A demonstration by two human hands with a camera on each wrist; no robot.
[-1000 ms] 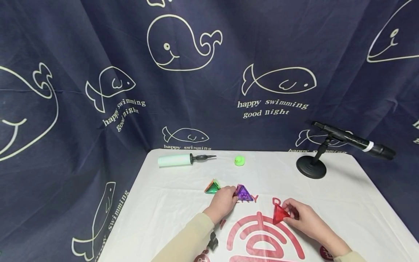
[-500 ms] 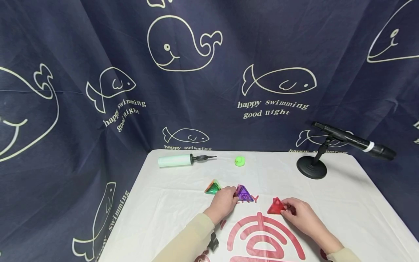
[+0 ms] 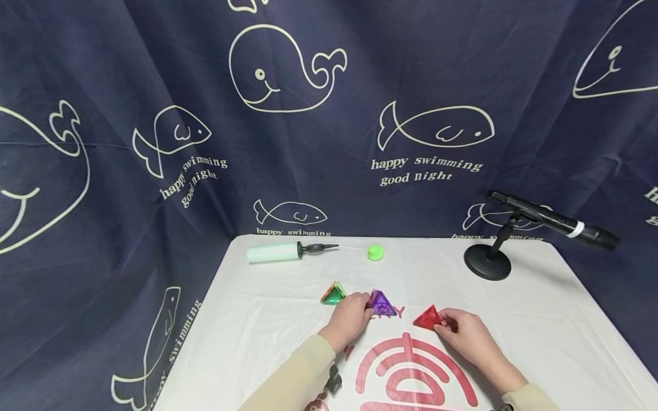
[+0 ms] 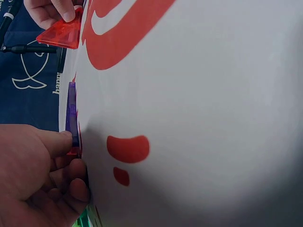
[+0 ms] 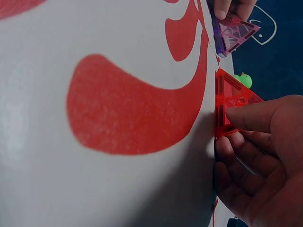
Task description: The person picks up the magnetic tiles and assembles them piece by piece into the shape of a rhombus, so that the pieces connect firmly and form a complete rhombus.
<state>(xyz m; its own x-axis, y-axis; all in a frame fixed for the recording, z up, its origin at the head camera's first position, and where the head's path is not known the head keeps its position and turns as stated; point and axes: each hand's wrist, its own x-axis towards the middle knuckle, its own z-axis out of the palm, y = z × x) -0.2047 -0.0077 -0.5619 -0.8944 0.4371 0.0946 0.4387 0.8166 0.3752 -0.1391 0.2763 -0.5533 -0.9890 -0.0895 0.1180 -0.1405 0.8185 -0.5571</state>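
In the head view my left hand [image 3: 351, 319] pinches the left edge of a purple triangular magnetic tile [image 3: 382, 304] standing on the table. A pink triangular tile [image 5: 236, 33] leans against it in the right wrist view. To the right, my right hand [image 3: 469, 335] grips a red triangular magnetic tile [image 3: 428, 318] by its right corner. Its thumb lies across the red frame in the right wrist view. Left of my left hand stands a group of green and orange triangular tiles [image 3: 333, 294], partly covered by that hand. A gap separates the red tile from the purple one.
Along the back of the white-covered table [image 3: 288, 279] lie a pale green hand pump [image 3: 275, 252] and a small green rubber duck [image 3: 375, 252]. A black microphone on a stand [image 3: 488, 261] occupies the back right. Something dark [image 3: 334, 379] shows beside the left sleeve.
My right hand has moved left with the red tile, turning it from pointing sideways to resting point-up nearer the purple tile. The left hand has stayed in place on the purple tile.
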